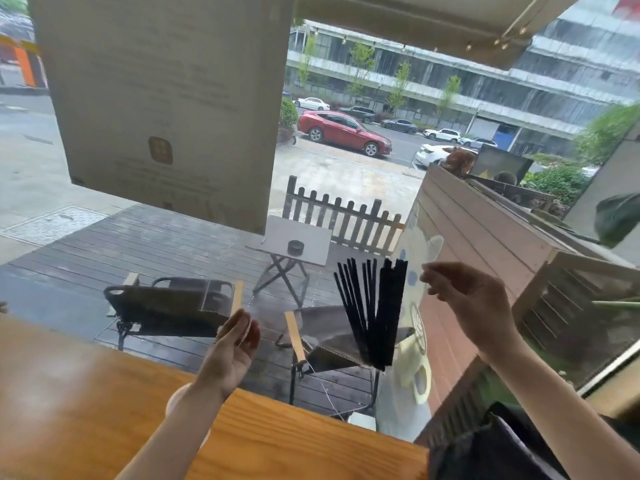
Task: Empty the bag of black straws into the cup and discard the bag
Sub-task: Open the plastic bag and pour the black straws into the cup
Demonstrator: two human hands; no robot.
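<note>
The bundle of thin black plastic straws (pixel 372 313) hangs upright at about two o'clock of centre, apparently inside a clear bag I can barely make out. The right hand (pixel 467 303) pinches something at its upper edge; whether that is the bag, I cannot tell. The left hand (pixel 232 348) is released, its fingers (pixel 242 323) loosely curled, touching nothing. A pale cup rim (pixel 173 400) peeks from behind the left wrist at seven o'clock on the orange wooden surface (pixel 86 393), so emptying looks not yet done; next, carry the straws over that cup and tip.

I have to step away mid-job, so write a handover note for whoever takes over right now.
Left hand: open, palm up, holding nothing.
Right hand: raised, fingers loosely pinched at the edge of a clear bag, hard to see.
Black straws: upright and fanned between the hands; the cup holding them isn't clear.
Done: straws look emptied out.
Left: discard the bag.
</note>
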